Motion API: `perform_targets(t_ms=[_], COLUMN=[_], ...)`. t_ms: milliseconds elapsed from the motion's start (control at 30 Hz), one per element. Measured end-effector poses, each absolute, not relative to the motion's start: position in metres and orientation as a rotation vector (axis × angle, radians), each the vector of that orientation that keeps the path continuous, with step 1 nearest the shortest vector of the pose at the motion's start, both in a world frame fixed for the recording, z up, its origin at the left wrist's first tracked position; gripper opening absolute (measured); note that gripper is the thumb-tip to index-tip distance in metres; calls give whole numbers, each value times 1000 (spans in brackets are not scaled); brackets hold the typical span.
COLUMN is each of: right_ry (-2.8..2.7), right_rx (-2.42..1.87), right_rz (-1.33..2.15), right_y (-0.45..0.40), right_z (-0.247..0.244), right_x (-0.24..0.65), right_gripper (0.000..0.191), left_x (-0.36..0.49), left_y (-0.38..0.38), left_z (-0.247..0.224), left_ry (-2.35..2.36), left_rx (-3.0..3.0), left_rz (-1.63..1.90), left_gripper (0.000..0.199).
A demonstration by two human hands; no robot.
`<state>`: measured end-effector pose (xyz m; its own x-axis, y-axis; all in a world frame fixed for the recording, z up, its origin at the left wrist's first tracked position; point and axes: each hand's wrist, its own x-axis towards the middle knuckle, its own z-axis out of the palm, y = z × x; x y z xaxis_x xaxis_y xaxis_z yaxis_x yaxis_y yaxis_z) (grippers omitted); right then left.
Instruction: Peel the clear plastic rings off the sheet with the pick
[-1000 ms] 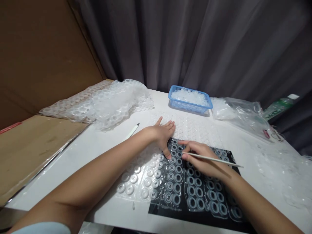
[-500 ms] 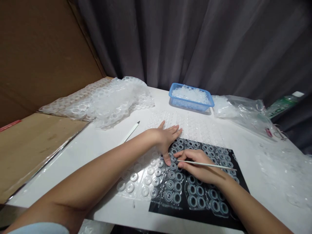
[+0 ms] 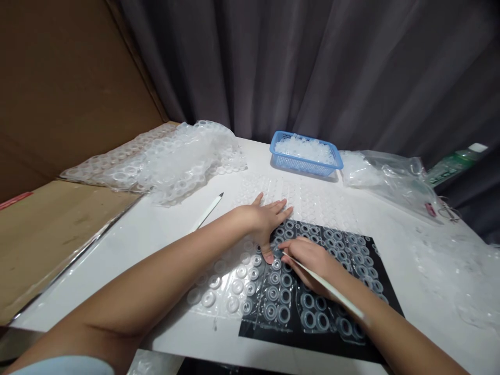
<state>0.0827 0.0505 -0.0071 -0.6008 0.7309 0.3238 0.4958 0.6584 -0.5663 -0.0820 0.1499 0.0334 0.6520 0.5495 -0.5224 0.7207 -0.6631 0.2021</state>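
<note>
A translucent sheet of moulded rings [image 3: 272, 294] lies partly over a black mat [image 3: 269, 341] on the white table. My left hand [image 3: 267, 221] is pressed on the sheet with fingers spread, its thumb near the mat's left edge. Just right of that thumb, my right hand [image 3: 312, 260] is closed round a thin pale stick [image 3: 328, 286]. Its far end slants down towards my right forearm, and its near end meets the rings. What the tip looks like is too small to tell.
A blue basket [image 3: 304, 166] of small clear pieces stands at the back. Ring sheets [image 3: 175, 161] are heaped at the left, with a white pen-like tool [image 3: 209, 211] before them. Clear bags [image 3: 390, 179] and a green bottle [image 3: 455, 164] are at the right, near loose clear scraps [image 3: 457, 281].
My right hand has turned, so the stick's rear end has swung down towards my forearm. My left hand stays in place on the sheet.
</note>
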Motion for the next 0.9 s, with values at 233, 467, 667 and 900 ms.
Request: perform_targets(t_ms=[233,467,667,900], right_ry=[-2111,-2226,-2265,-2426], right_rx=[-1237,-1029,-1003,-898], right_rz=[473,1029,999,740], right_y=[52,46,47,45], right_z=[3,12,9,4], right_x=[95,92,92,88], right_gripper=[12,9,8,11], left_x=[-83,-86,-82,-83], left_y=[150,149,148,147], left_z=[36,33,30,32], left_ry=[959,929,956,958], left_rx=[2453,2476,2471,2511], left_rz=[-596,-509,-543,-626], left_gripper=[141,137,145,147])
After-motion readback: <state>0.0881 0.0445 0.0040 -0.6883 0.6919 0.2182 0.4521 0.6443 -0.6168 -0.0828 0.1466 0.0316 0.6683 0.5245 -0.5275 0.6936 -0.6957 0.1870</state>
